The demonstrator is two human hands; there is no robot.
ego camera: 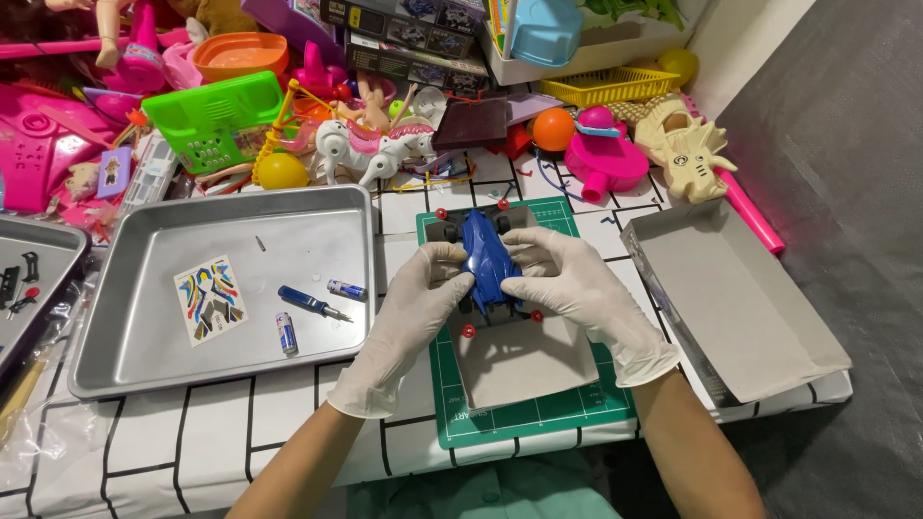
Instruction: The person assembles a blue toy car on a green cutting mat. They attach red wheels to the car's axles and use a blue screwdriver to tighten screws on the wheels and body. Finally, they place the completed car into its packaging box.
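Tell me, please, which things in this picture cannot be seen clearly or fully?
Head view only:
- Underside and middle of the blue toy car: covered by the left hand and right hand.
- Sticker sheet in the metal tray: its drawings are too small to tell.
- Second tray at left: cut off by the frame edge.
- Inside of the grey box lid: its far wall hides one corner.
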